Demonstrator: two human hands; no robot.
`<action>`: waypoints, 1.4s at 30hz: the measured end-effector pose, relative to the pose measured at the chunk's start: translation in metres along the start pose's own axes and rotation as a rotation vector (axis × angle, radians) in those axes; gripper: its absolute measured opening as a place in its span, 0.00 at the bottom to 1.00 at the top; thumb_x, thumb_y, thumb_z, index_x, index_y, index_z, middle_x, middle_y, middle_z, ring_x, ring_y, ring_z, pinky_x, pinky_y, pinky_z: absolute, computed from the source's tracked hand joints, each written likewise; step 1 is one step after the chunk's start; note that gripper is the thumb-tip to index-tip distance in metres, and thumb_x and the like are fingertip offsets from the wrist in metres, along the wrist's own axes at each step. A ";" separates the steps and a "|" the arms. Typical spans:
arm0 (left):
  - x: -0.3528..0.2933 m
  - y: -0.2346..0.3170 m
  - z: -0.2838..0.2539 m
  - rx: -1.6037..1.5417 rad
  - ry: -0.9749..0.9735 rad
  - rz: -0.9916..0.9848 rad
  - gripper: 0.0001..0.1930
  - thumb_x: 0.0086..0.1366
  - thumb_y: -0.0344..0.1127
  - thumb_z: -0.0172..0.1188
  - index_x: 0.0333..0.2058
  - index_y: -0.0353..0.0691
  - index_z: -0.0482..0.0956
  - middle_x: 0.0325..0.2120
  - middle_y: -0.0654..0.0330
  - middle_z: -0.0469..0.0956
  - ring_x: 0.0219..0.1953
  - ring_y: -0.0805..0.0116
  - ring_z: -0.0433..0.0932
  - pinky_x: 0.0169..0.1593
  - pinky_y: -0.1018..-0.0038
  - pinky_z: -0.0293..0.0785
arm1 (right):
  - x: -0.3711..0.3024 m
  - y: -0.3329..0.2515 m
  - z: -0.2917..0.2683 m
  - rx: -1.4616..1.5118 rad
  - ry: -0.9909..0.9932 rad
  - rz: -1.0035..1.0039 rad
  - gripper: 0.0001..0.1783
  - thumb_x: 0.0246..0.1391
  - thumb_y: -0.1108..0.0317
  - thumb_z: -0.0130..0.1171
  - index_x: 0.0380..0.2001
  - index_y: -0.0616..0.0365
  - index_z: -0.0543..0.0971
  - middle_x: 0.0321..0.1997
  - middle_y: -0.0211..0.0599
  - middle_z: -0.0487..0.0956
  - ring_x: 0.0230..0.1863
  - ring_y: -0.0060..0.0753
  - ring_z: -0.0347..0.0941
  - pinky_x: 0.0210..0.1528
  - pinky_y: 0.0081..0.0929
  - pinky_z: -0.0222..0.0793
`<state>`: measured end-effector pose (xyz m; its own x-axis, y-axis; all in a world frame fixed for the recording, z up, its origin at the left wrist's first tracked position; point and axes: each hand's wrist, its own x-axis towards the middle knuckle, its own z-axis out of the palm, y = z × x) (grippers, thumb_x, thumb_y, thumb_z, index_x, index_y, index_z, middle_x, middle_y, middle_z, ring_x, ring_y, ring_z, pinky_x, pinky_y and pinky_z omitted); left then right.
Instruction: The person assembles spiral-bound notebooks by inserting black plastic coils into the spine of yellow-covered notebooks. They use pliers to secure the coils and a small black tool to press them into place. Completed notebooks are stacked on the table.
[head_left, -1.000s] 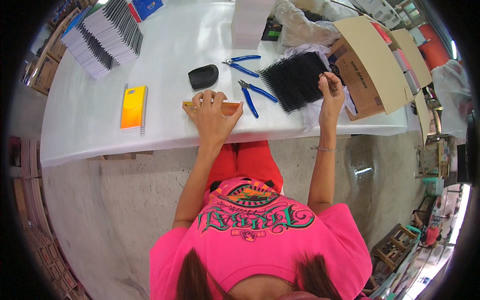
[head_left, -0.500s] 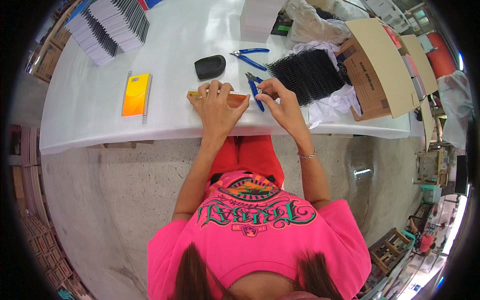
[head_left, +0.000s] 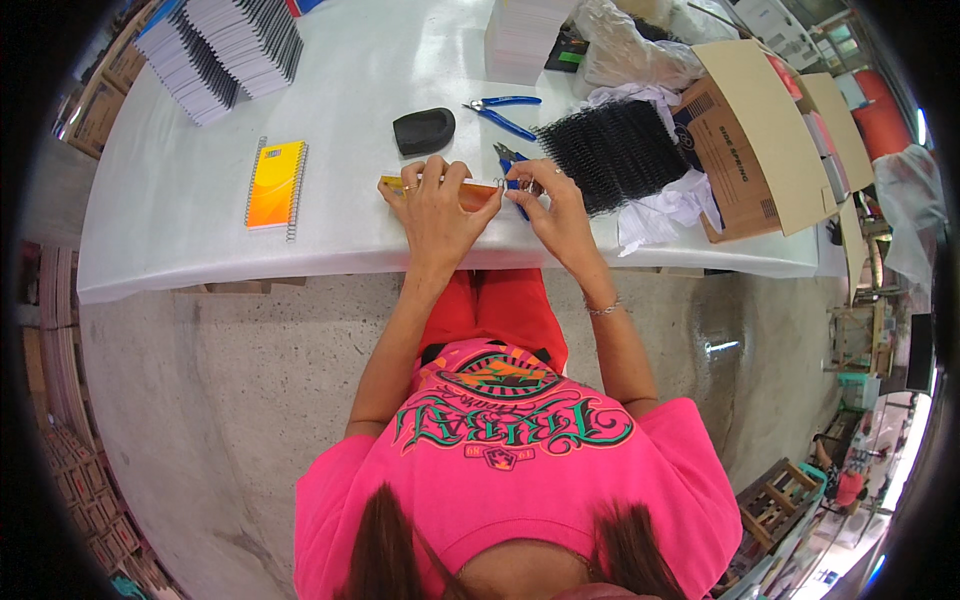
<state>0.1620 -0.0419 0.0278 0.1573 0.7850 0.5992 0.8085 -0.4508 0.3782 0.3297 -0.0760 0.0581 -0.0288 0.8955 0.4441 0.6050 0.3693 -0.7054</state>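
Note:
My left hand [head_left: 438, 208] grips a small orange and yellow notebook [head_left: 478, 196] with its edge up, the fingers over the top and the thumb along the near side. At the notebook's right end, my right hand [head_left: 558, 212] pinches a thin metal wire coil [head_left: 500, 184], partly hidden by the fingers. Just behind the right fingers lies a pair of blue-handled cutters [head_left: 506, 156]. Another pair of blue-handled cutters [head_left: 508, 121] rests farther back, beside a dark rounded block [head_left: 424, 132]. To the left lies a second yellow-orange notebook [head_left: 274, 186] with wire coils along both long sides.
Many black spiral coils [head_left: 612, 150] lie on white paper at the right, against an open cardboard box [head_left: 728, 150]. Stacks of spiral-bound books [head_left: 245, 50] stand at the far left. A tall white paper stack [head_left: 522, 40] and plastic bags [head_left: 640, 50] are at the back.
My right hand has shifted slightly left, and its fingers have turned at the notebook's end, where the wire coil now shows. The left hand keeps its hold on the notebook.

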 end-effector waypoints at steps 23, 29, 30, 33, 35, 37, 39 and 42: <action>0.006 -0.011 -0.021 -0.091 -0.254 -0.047 0.13 0.67 0.48 0.55 0.42 0.47 0.75 0.42 0.63 0.71 0.50 0.58 0.68 0.55 0.43 0.57 | 0.011 -0.011 0.006 -0.228 -0.096 -0.044 0.09 0.62 0.62 0.54 0.35 0.56 0.75 0.35 0.38 0.76 0.39 0.44 0.73 0.43 0.38 0.57; -0.001 -0.024 -0.025 -0.353 0.004 -0.139 0.15 0.63 0.36 0.62 0.47 0.44 0.74 0.51 0.51 0.64 0.55 0.52 0.65 0.58 0.53 0.59 | 0.015 -0.014 0.012 -0.309 -0.066 -0.099 0.07 0.61 0.63 0.55 0.34 0.55 0.75 0.34 0.36 0.76 0.39 0.44 0.73 0.43 0.38 0.58; -0.002 -0.026 -0.026 -0.396 0.061 -0.167 0.16 0.62 0.34 0.63 0.47 0.43 0.73 0.52 0.48 0.62 0.56 0.50 0.64 0.58 0.54 0.60 | 0.015 -0.015 0.013 -0.308 -0.075 -0.098 0.07 0.61 0.64 0.55 0.34 0.55 0.75 0.34 0.37 0.76 0.39 0.44 0.73 0.43 0.38 0.58; -0.008 -0.035 -0.022 -0.426 0.070 -0.181 0.16 0.61 0.31 0.64 0.47 0.38 0.72 0.50 0.45 0.61 0.55 0.47 0.63 0.57 0.57 0.62 | 0.016 -0.016 0.018 -0.333 -0.103 -0.130 0.08 0.62 0.64 0.54 0.34 0.57 0.77 0.33 0.38 0.76 0.37 0.42 0.72 0.43 0.36 0.59; -0.012 -0.045 -0.021 -0.454 -0.023 -0.217 0.16 0.62 0.32 0.64 0.46 0.37 0.72 0.49 0.46 0.61 0.55 0.48 0.63 0.57 0.57 0.62 | 0.020 -0.012 0.020 -0.220 -0.203 -0.115 0.09 0.63 0.64 0.53 0.36 0.59 0.77 0.33 0.39 0.76 0.37 0.41 0.72 0.43 0.37 0.61; -0.014 -0.058 -0.024 -0.460 -0.075 -0.214 0.16 0.62 0.33 0.63 0.46 0.36 0.71 0.47 0.46 0.61 0.54 0.48 0.63 0.56 0.58 0.62 | 0.032 0.004 0.017 0.036 -0.386 -0.052 0.10 0.64 0.63 0.53 0.39 0.59 0.78 0.34 0.40 0.77 0.37 0.41 0.72 0.44 0.39 0.64; -0.012 -0.075 -0.033 -0.449 -0.087 -0.167 0.15 0.63 0.33 0.63 0.45 0.35 0.71 0.46 0.47 0.61 0.53 0.48 0.64 0.56 0.58 0.62 | 0.058 0.009 0.016 -0.024 -0.450 -0.081 0.12 0.64 0.61 0.54 0.41 0.58 0.79 0.39 0.44 0.77 0.42 0.43 0.71 0.48 0.38 0.66; -0.004 -0.091 -0.055 -0.425 -0.156 -0.129 0.17 0.62 0.33 0.64 0.46 0.36 0.70 0.46 0.48 0.60 0.54 0.49 0.63 0.57 0.59 0.62 | 0.083 0.019 0.039 -0.113 -0.353 -0.119 0.15 0.61 0.57 0.59 0.40 0.57 0.81 0.49 0.52 0.75 0.52 0.50 0.69 0.54 0.38 0.67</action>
<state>0.0560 -0.0277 0.0296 0.1800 0.8860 0.4273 0.5283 -0.4535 0.7178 0.3077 0.0153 0.0596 -0.3646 0.8857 0.2874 0.6645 0.4637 -0.5860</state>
